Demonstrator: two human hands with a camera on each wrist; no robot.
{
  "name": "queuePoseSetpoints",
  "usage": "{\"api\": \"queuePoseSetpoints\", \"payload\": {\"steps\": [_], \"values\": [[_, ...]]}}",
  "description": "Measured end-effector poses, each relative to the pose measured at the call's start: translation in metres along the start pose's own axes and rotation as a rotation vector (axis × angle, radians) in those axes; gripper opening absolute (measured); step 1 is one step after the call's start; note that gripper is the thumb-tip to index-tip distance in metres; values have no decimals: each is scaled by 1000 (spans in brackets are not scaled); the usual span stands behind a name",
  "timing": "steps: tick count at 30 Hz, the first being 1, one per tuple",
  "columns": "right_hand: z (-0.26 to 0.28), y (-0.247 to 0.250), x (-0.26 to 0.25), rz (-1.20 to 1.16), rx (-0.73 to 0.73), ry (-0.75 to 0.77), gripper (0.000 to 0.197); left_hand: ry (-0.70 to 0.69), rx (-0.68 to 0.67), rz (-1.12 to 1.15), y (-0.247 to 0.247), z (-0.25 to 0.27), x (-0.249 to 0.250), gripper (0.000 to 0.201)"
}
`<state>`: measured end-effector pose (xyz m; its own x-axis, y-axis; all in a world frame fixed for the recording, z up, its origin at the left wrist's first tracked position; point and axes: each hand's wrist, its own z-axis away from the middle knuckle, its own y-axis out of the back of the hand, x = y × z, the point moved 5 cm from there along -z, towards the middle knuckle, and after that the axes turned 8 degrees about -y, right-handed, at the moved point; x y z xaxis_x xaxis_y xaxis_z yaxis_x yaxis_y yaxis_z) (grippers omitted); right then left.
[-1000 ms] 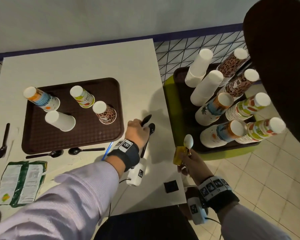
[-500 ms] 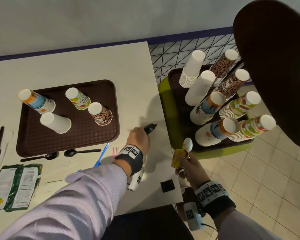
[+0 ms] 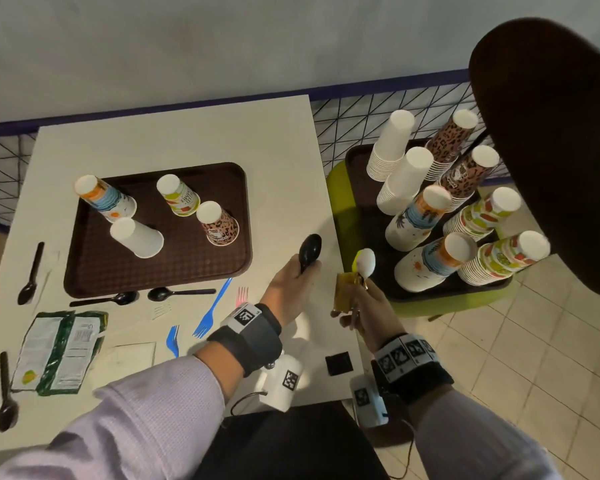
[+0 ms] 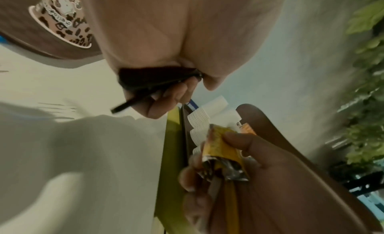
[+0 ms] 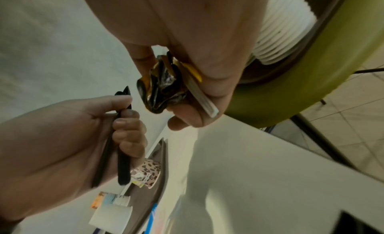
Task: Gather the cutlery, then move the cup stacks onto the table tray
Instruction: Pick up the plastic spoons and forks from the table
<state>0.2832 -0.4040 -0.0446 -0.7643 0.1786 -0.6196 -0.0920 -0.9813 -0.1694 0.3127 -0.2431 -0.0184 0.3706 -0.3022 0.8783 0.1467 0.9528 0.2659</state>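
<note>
My left hand [image 3: 293, 289] gripping black spoons [image 3: 309, 249], bowls up, handles down through my fist, right hand [image 3: 362, 306] clutching white spoon [image 3: 365, 262] upright with gold wrapper [image 3: 343, 294]

We see a white bench [image 3: 187, 133] against a grey wall [image 3: 222, 39]. Right of the bench stands a green chair [image 3: 340, 216] on beige floor tiles [image 3: 534, 358]; behind it, black wire mesh [image 3: 347, 119].

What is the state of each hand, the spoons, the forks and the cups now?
left hand: grips black spoons, lifted.
right hand: holds white spoon and gold wrapper.
table spoons: lying flat.
blue forks: lying flat.
tray cups: upside down.
cup stacks: on chair tray.
</note>
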Motion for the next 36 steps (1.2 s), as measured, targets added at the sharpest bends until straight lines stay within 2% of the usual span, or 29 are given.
{"api": "queuePoseSetpoints", "payload": {"steps": [3, 7, 10, 12, 16, 19, 21, 22, 24, 26, 28, 36], "values": [[2, -18, -4, 15, -25, 18, 17, 45, -31, 134, 2, 12, -1, 26], [7, -39, -3, 2, -109, -8, 29, 73, -39, 119, 8, 25, 2, 36], [13, -52, -2, -46, -131, -49, 26, 120, -23, 228, 8, 31, -5, 37], [20, -61, -1, -51, -143, -86, 26, 142, 16, 273, 10, 31, -12, 55], [27, -77, 0, 83, -189, -98, 29, 120, 30, 206, 17, 28, -26, 92], [26, -85, 3, 109, -210, -84, 28, 150, -29, 127, 24, 28, -37, 99], [23, -88, 4, 99, -211, -52, 29, 164, -77, 48, 32, 31, -32, 94], [22, -89, 5, 104, -210, -33, 28, 151, -88, 14, 37, 33, -26, 85], [20, -90, 5, 132, -208, -5, 25, 113, -56, 25, 50, 34, -18, 55], [21, -91, 5, 179, -214, 15, 25, 72, 2, 142, 64, 31, -16, 30], [23, -93, 3, 225, -229, 42, 28, 20, 14, 192, 75, 28, -15, 14], [32, -109, -5, 262, -348, -26, 19, -145, -121, -119, 90, 19, -4, 13]]}}
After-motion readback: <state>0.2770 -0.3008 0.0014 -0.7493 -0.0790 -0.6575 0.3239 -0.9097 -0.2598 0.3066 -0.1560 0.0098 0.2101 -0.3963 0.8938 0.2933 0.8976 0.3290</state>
